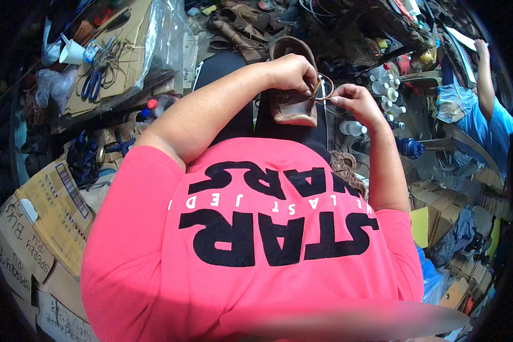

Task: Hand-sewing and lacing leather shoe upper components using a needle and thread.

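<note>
A brown leather shoe rests on my dark-trousered lap, its opening toward the far side and its toe toward me. A thin brown lace makes a loop at the shoe's right side. My left hand is over the shoe, thumb and fingers pinched at the lace beside the shoe's edge. Just right of the shoe, my right hand pinches the lace between thumb and forefinger. The left fingertips partly hide where the lace meets the leather.
Scissors and a white cup sit on cardboard at the left. Several bottles stand to the right. Leather scraps lie beyond my knees. Another person in blue is at the far right.
</note>
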Demonstrator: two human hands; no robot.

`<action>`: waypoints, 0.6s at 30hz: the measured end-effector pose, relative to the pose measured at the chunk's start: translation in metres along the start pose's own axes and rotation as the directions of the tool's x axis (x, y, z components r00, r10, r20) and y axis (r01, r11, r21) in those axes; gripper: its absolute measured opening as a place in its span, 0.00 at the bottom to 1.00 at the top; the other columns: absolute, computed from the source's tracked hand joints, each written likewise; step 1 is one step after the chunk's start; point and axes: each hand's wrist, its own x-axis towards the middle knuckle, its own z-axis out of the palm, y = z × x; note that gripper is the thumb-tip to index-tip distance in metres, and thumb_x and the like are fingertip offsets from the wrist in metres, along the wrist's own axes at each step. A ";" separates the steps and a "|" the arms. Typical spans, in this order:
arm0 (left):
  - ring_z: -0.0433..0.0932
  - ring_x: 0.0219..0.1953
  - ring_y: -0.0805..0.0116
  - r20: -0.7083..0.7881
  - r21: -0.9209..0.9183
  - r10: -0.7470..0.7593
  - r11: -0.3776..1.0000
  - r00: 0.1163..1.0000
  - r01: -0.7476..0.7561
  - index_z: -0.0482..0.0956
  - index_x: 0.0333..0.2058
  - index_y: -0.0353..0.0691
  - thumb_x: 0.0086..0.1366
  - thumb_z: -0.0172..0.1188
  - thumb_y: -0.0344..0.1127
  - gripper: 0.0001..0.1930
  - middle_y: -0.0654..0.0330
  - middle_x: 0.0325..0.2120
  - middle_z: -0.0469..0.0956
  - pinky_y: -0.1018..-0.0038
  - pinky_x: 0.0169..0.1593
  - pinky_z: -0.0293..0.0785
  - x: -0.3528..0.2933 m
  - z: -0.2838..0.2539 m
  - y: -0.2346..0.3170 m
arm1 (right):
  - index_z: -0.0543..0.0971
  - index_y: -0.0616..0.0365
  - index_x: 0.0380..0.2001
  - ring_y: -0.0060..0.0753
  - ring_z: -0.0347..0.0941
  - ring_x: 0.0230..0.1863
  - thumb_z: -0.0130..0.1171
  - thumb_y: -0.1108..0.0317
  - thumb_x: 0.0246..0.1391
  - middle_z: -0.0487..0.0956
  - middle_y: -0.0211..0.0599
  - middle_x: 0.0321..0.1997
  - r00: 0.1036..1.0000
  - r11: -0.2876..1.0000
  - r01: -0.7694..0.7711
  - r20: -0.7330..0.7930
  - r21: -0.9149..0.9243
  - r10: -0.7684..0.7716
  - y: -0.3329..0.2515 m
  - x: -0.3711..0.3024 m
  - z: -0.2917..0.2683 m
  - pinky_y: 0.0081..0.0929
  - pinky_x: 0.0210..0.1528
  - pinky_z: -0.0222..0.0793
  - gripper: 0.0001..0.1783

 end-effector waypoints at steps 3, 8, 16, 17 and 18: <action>0.78 0.30 0.71 0.019 0.025 0.006 1.000 1.000 -0.007 0.81 0.32 0.39 0.45 0.67 0.28 0.12 0.59 0.26 0.81 0.73 0.37 0.72 0.000 -0.001 0.003 | 0.78 0.62 0.28 0.14 0.68 0.30 0.62 0.72 0.49 0.77 0.24 0.27 0.999 0.996 -0.043 0.024 -0.080 0.045 0.000 0.004 0.007 0.18 0.36 0.66 0.05; 0.79 0.33 0.58 -0.176 0.179 0.033 0.984 0.984 -0.001 0.81 0.29 0.41 0.42 0.63 0.32 0.12 0.55 0.27 0.80 0.68 0.37 0.73 -0.020 -0.004 -0.006 | 0.80 0.62 0.28 0.14 0.70 0.33 0.60 0.74 0.50 0.79 0.27 0.30 0.995 0.994 0.103 -0.014 -0.023 -0.103 -0.008 0.017 0.053 0.17 0.38 0.67 0.03; 0.71 0.38 0.52 -0.466 0.285 0.014 0.949 0.885 0.135 0.75 0.33 0.42 0.45 0.59 0.30 0.12 0.53 0.30 0.73 0.61 0.42 0.66 -0.081 0.031 0.002 | 0.79 0.58 0.29 0.36 0.74 0.36 0.68 0.65 0.39 0.77 0.38 0.36 0.923 0.898 0.283 -0.159 -0.337 -0.351 -0.023 0.006 0.078 0.30 0.39 0.70 0.13; 0.71 0.37 0.52 -0.438 0.270 -0.033 0.948 0.898 0.167 0.76 0.32 0.42 0.46 0.59 0.30 0.11 0.53 0.29 0.73 0.61 0.42 0.66 -0.080 0.030 0.002 | 0.78 0.57 0.32 0.34 0.72 0.41 0.70 0.65 0.37 0.75 0.36 0.39 0.913 0.856 0.266 -0.169 -0.443 -0.371 -0.036 -0.003 0.075 0.29 0.42 0.69 0.17; 0.70 0.37 0.52 -0.410 0.257 -0.082 0.945 0.908 0.201 0.76 0.32 0.43 0.46 0.59 0.30 0.11 0.53 0.29 0.73 0.60 0.42 0.66 -0.079 0.029 0.002 | 0.78 0.57 0.32 0.34 0.72 0.41 0.70 0.65 0.37 0.75 0.36 0.39 0.910 0.852 0.267 -0.174 -0.449 -0.377 -0.038 -0.003 0.074 0.29 0.42 0.69 0.17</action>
